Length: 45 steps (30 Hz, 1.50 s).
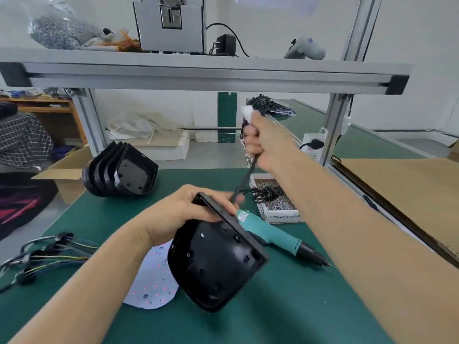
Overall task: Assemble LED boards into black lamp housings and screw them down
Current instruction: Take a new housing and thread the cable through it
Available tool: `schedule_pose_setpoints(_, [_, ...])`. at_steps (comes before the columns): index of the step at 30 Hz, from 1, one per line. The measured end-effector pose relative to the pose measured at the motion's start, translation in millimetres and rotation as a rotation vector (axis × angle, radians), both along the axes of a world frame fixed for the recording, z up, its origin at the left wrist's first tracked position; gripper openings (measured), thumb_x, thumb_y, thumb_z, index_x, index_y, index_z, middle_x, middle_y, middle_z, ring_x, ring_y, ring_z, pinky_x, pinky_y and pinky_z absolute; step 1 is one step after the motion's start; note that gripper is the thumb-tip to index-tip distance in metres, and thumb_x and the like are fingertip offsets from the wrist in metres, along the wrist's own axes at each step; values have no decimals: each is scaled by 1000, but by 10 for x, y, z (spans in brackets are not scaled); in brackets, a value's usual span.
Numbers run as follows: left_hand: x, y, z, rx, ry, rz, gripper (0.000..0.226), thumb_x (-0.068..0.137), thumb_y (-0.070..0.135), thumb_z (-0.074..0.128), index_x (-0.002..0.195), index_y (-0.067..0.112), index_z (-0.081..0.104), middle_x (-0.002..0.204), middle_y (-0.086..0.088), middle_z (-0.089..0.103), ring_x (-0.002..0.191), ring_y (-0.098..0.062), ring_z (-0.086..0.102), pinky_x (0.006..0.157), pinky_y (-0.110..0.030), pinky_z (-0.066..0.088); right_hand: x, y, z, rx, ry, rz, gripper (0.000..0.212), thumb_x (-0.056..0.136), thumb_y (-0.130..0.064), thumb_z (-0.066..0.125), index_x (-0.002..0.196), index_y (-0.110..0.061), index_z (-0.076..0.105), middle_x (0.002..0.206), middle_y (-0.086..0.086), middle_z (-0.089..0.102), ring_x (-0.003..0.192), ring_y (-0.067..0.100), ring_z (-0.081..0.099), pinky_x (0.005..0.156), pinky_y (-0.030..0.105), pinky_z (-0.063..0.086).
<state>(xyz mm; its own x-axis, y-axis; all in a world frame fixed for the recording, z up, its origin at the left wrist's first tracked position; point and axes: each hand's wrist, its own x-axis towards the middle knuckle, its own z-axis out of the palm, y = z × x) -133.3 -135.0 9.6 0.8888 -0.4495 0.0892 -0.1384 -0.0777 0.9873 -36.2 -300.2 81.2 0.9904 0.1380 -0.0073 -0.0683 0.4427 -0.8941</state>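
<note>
My left hand (183, 214) grips a black lamp housing (213, 264) by its flat top edge and holds it tilted above the green mat. My right hand (258, 142) is raised higher and farther back, closed around a black cable (244, 180) with a white connector at its top end; the cable runs down to the housing's upper edge. A white LED board (151, 286) with red dots lies flat on the mat under the housing. A teal electric screwdriver (270, 234) lies on the mat just right of the housing.
A nested stack of black housings (119, 170) lies at the mat's far left. A white box of screws (275, 202) with a coiled black cord sits behind the screwdriver. A wire bundle (44, 254) lies at left. An aluminium frame shelf (198, 73) spans overhead; cardboard (402, 184) lies at right.
</note>
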Motion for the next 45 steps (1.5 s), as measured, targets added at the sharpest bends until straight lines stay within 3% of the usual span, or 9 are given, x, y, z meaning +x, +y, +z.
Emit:
schedule_pose_setpoints(8, [234,510,-42,-610,211,967,22,94,2,53,79,10,67,58,2,70,50,-10,67,48,-22,55,-363,-421,-199,-190,-303,-275,10,98,-12,49,107,-12,53,59,-7,57,44,2,33,39,14,26])
schedule_pose_setpoints(17, [287,87,-87,-587,297,782,49,79,-20,43,128,-12,46,85,-14,55,71,-28,53,57,-28,49,-617,245,-723,-955,-652,-139,6,89,-21,66,86,-16,66,77,-6,68,72,11,59,69,26,45])
schedule_pose_setpoints(19, [275,40,-69,-604,230,779,43,76,-24,42,106,-4,63,76,-13,63,73,-29,57,64,-30,48,-616,274,-732,-1007,-645,-187,9,89,-25,67,85,-17,66,77,-5,68,74,17,60,69,34,47])
schedule_pose_setpoints(23, [199,-101,-61,-556,113,779,40,70,-27,43,79,4,67,72,-10,66,71,-25,61,66,-28,50,-631,315,-690,-937,-641,-300,12,89,-27,66,83,-17,66,73,-5,65,72,17,60,69,33,45])
schedule_pose_setpoints(28, [163,-225,-124,-607,45,910,23,81,-14,58,84,7,68,67,-4,71,64,-18,68,59,-27,56,-672,390,-714,-984,-669,-383,18,91,-30,61,87,-13,68,80,4,71,80,27,63,74,40,47])
schedule_pose_setpoints(33, [150,-295,-131,-575,-92,1035,27,87,-7,60,92,17,71,86,-3,72,86,-19,65,94,-40,52,-673,467,-730,-941,-695,-425,18,90,-31,63,83,-14,67,77,1,71,77,27,63,73,39,45])
schedule_pose_setpoints(37, [125,-348,-173,-583,-180,967,32,84,-12,57,94,15,72,84,2,74,82,-13,67,83,-27,56,-657,524,-731,-876,-669,-426,14,88,-23,65,82,-10,67,77,3,72,75,25,64,73,39,46])
schedule_pose_setpoints(41, [127,-321,-225,-610,-102,807,47,72,-22,51,96,13,72,89,-4,71,79,-15,66,73,-25,55,-604,492,-730,-750,-546,-249,17,92,-15,60,85,-4,69,74,3,68,70,21,62,68,37,50])
schedule_pose_setpoints(45, [266,-135,-160,-718,-34,1017,26,82,-12,60,88,12,68,82,-9,67,79,-24,62,81,-41,54,-723,440,-850,-596,-328,192,27,94,-17,58,117,-29,52,87,-1,65,65,15,64,59,33,58])
